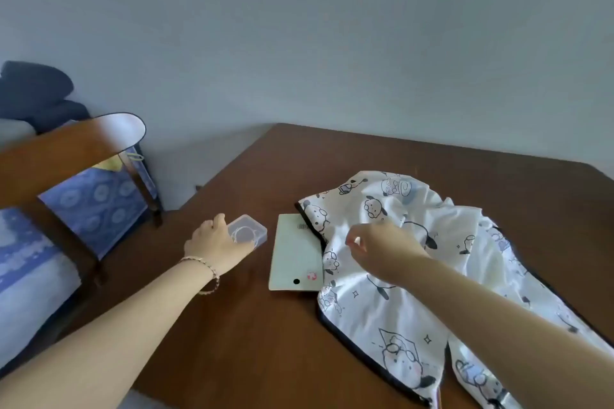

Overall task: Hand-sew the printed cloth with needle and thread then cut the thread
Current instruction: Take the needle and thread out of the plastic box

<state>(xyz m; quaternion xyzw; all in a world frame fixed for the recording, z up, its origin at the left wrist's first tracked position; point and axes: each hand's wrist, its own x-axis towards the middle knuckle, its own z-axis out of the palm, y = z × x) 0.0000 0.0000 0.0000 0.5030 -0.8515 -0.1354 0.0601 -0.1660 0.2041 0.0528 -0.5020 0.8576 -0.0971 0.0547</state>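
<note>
Barely started: left hand (pixel 216 242) grips the box (pixel 250 230) near the worktop's (pixel 232 325) left edge, right hand (pixel 382 251) curled over the cloth (pixel 408 305) by the right edge, pinching something or nothing, can't tell; stitching and cutting all left.

Your left arm reaches in from the lower left of the frame, and your left hand (pixel 216 242) curls over the near end of a clear box (pixel 251 229). Your right arm crosses in from the lower right; your right hand (pixel 378 251) hangs knuckles up, thumb and forefinger pinched together.
</note>
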